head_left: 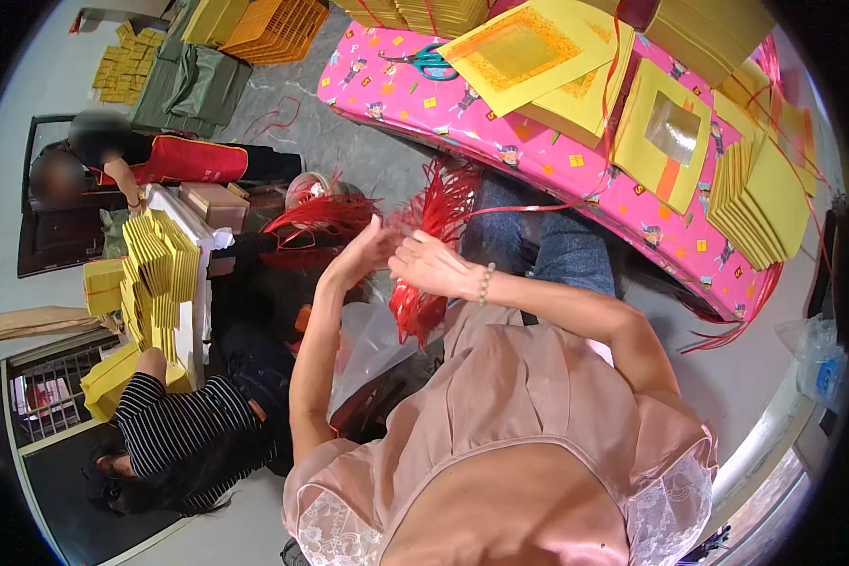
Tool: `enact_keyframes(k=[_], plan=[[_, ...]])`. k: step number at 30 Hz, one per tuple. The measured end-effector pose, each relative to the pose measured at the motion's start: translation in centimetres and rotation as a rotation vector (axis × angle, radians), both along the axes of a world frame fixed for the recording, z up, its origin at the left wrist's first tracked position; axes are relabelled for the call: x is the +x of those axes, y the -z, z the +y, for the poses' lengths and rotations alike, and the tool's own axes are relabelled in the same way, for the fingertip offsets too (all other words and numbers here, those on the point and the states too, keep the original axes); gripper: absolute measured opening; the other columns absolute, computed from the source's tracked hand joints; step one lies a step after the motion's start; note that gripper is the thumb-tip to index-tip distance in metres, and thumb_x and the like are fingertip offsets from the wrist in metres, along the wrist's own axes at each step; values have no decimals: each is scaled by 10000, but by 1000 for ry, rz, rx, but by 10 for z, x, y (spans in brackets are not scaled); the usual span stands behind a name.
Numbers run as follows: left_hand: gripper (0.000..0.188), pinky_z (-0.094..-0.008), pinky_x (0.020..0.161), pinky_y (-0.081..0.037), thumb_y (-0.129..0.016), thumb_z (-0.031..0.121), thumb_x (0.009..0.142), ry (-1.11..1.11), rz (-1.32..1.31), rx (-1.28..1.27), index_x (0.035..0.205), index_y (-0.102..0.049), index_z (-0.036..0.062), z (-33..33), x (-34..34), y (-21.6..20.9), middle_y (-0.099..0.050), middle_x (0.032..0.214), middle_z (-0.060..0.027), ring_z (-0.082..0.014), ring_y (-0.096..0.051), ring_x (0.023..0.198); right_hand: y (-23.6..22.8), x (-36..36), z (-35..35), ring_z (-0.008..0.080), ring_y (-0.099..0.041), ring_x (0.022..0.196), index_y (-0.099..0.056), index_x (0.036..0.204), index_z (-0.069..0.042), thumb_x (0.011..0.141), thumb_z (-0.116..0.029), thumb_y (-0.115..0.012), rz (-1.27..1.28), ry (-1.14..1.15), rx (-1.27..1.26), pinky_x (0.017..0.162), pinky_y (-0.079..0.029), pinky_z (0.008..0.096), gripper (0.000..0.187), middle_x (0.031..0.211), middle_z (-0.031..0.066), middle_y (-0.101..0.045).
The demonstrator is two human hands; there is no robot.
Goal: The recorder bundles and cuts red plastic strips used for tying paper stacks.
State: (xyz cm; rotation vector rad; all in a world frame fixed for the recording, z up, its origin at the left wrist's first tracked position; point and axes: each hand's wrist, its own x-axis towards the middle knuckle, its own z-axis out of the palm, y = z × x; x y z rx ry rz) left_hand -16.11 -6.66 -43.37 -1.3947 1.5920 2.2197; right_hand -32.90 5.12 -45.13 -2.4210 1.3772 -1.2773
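Note:
In front of my body, my right hand [434,267] is closed around the middle of a bundle of thin red ribbons [417,316]. Loose ends fan out above the fist and hang below it. My left hand [360,250] is raised right beside the bundle, its fingertips close to the right hand; motion smears those fingers, so their grip is unclear. More red ribbons [325,215] spread out just beyond my left hand, by a pale bucket [308,189].
A table with a pink patterned cover [575,179] holds yellow paper stacks [665,132] and green-handled scissors [432,62]. At left, a person in a striped top [198,424] and another in a red apron [193,158] flank piled yellow packets [156,269]. An orange crate [275,33] stands behind.

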Motion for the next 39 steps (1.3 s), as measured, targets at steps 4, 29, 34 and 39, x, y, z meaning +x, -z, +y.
enact_keyframes(k=[4,29,34,39], plan=[[520,-332,892,-456,-587,402,870,80,-28,445,1169,-544,-21,17,-34,-9,-615,1115,-119,-189,-594,1000,3,39,6,221,-599,671,-568,660,-69,725,-136,-550,194,-24,35,642,-440,347,95,659,95,-596],[142,-272,557,-397,-581,266,909,-272,594,251,927,-581,125,-76,-22,-73,-457,595,70,-75,-437,518,19,78,92,255,-627,682,-565,750,-74,780,-160,-535,197,-725,366,733,-425,361,96,656,89,-611],[179,-259,534,-374,-610,263,892,-236,583,-109,885,-574,89,-73,-50,-151,-428,608,46,-73,-418,518,32,80,88,261,-623,635,-579,736,-73,782,-158,-529,204,-680,329,726,-419,365,108,628,91,-613],[188,-262,516,-382,-631,234,867,-168,464,-491,831,-523,85,-57,-96,-200,-415,609,33,-71,-426,514,42,77,80,231,-623,656,-590,743,-78,762,-166,-545,313,-580,310,723,-423,341,101,632,82,-616]])
